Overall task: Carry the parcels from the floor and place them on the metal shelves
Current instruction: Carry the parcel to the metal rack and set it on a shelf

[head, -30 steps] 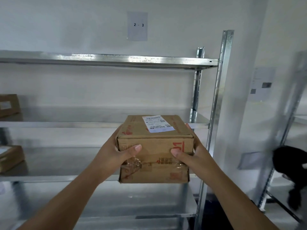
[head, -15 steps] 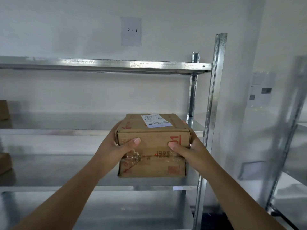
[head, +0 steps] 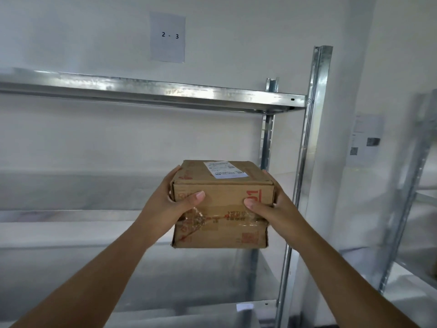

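Two bare hands hold one brown rectangular cardboard parcel [head: 222,204] in mid-air, in front of the galvanised metal shelving unit [head: 307,162]. The left hand [head: 165,204] grips the parcel's left side, its thumb pressed flat on the near face and its fingers [head: 173,172] wrapped round the far left edge. The right hand [head: 276,209] grips the right side in mirror fashion, thumb on the near face, the other fingers mostly hidden behind the box. Both sets of fingers are thus closed on the parcel, which touches no shelf.

The parcel's top face carries a white printed shipping label [head: 224,169]. The near face bears red printing and a strip of crinkled clear tape [head: 196,218] across the flap seam. The box sits level, its top slightly visible from above.

Behind it, the upper metal shelf [head: 153,91] runs across the view above the parcel. A middle shelf [head: 71,216] lies at about the parcel's height, and a lower shelf [head: 189,311] appears near the bottom edge. The silver front upright post [head: 314,114] stands just right of the parcel. On the white wall above, a grey paper sheet marked "2 - 3" [head: 167,36] is fixed. A second, blurred shelving frame [head: 413,185] stands at far right.
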Demonstrator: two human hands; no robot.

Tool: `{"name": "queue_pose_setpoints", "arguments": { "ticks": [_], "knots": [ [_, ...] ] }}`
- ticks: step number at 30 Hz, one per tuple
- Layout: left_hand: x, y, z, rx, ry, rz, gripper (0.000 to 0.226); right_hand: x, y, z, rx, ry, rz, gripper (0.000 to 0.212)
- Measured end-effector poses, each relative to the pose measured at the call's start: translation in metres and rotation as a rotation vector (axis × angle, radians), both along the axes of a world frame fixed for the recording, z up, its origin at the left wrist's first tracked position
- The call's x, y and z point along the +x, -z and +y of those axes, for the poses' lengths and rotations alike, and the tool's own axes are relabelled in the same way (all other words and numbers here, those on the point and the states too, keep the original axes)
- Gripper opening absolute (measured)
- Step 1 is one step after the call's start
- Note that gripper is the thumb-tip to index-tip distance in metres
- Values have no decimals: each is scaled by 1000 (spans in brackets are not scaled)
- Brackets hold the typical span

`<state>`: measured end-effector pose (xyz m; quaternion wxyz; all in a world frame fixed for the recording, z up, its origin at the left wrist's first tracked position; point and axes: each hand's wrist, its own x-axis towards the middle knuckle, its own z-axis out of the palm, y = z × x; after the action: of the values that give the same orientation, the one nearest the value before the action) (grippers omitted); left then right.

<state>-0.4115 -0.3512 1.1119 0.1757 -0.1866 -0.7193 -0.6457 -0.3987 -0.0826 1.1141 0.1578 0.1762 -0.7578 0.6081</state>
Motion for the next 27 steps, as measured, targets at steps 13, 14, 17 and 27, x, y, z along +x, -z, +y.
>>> {"name": "queue_pose_setpoints", "arguments": {
  "ticks": [13, 14, 17, 27],
  "knots": [
    [-116, -21, 5, -24, 45, 35, 84, -118, -19, 13, 34, 10, 40, 66],
    [-121, -22, 7, -20, 46, 35, 85, -126, -20, 16, 34, 9, 38, 67],
    [-138, -26, 16, -5, 42, 31, 93, -147, -26, 25, 47, -4, 36, 67],
    [-195, -42, 58, -35, -26, 5, 62, -216, -40, 59, 59, -10, 16, 69]
  ]
}}
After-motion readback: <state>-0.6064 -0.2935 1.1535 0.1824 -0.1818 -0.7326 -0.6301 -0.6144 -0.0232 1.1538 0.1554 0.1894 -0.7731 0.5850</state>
